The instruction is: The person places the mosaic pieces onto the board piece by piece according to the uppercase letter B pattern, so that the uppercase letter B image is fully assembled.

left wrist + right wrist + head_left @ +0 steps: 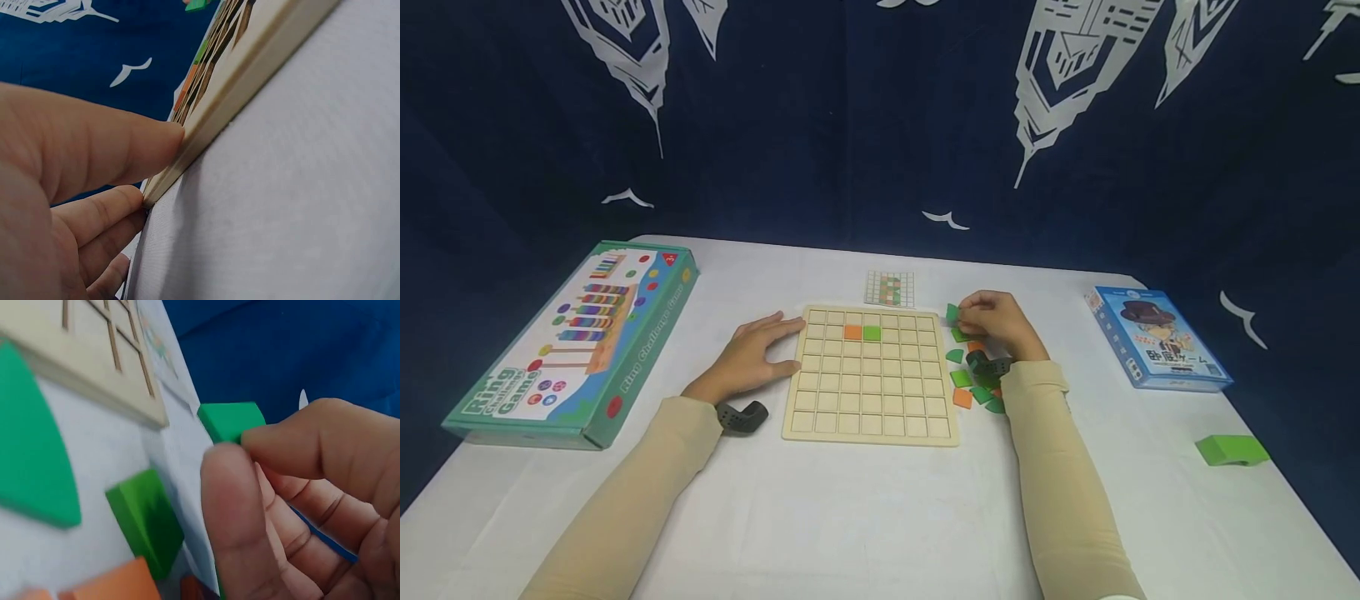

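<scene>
A square wooden grid board [871, 392] lies on the white table. One orange square [853, 332] and one green square [872, 333] sit side by side in its second row. At the board's left edge is my left hand [748, 354], its thumb and outstretched fingertips touching the rim. Just off the far right corner, my right hand [996, 321] pinches a dark green block [232, 420] between thumb and index finger. Beneath and beside that hand lie several loose pieces: a light green block [147, 522], a green curved piece [31, 450] and an orange square [962, 398].
A small printed pattern card [890, 288] lies behind the board. The ring game box [580, 342] stands at the left, a blue box [1157, 337] at the right. Near the right table edge rests a green block [1231, 450]. Dark patterned cloth [850, 125] hangs behind the table.
</scene>
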`<state>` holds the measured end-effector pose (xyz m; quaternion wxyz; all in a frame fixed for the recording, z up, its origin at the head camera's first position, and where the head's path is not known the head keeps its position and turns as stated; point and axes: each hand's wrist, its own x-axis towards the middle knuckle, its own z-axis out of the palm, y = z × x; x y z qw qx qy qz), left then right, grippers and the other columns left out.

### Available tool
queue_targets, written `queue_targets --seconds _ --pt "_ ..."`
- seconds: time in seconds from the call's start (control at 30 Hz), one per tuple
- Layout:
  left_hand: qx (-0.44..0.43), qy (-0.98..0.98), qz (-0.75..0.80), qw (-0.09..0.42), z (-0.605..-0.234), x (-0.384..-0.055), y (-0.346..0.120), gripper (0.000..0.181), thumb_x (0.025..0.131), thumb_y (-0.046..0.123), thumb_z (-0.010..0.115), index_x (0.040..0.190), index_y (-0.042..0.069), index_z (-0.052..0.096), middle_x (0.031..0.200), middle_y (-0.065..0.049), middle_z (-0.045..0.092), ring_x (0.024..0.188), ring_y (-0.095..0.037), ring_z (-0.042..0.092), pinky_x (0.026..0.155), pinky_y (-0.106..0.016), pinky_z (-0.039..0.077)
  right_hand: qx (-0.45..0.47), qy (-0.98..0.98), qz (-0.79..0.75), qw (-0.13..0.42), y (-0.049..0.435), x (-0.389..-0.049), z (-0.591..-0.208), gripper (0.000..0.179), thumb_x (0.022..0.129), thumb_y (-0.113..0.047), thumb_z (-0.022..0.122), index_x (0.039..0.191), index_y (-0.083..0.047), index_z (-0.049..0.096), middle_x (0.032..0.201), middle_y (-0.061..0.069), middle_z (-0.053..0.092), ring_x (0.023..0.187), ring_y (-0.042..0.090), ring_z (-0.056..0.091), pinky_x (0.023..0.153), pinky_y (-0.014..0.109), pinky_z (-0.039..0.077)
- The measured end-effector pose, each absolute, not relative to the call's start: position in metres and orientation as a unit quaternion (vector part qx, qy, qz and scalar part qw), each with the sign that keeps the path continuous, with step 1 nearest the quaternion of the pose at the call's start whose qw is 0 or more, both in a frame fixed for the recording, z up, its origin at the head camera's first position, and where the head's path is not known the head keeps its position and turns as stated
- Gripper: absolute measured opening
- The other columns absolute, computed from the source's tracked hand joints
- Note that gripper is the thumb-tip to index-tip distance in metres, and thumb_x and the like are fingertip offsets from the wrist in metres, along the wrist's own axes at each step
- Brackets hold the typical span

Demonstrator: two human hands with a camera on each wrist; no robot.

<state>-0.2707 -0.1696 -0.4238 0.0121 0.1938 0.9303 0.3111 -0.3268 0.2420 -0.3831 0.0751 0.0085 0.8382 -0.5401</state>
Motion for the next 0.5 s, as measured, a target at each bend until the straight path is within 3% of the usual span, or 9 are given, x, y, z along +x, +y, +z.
queue_targets --seconds 0.23,0.5 --pt "0.195 0.930 0.313 0.010 -0.424 -0.270 -0.170 0.072 0.095 0.025 0.075 0.160 0.004 0.051 0.167 -0.017 0.047 0.162 -0.040 0.029 0.132 -0.060 0.014 0.003 0.805 -0.582 0.112 0.236 -0.325 -0.379 0.036 0.105 -0.008 0.065 0.134 0.012 0.061 0.097 0.000 0.073 0.079 0.002 0.075 0.081 0.020 0.062" --pt "0.194 0.930 0.311 0.012 -0.424 -0.271 -0.170 0.073 0.095 0.024 0.074 0.160 0.003 0.050 0.167 -0.019 0.046 0.162 -0.041 0.028 0.132 -0.060 0.013 -0.005 0.769 -0.624 0.141 0.223 -0.326 -0.377 0.036 0.107 -0.005 0.064 0.136 0.015 0.059 0.095 0.001 0.075 0.080 0.004 0.076 0.083 0.021 0.063"
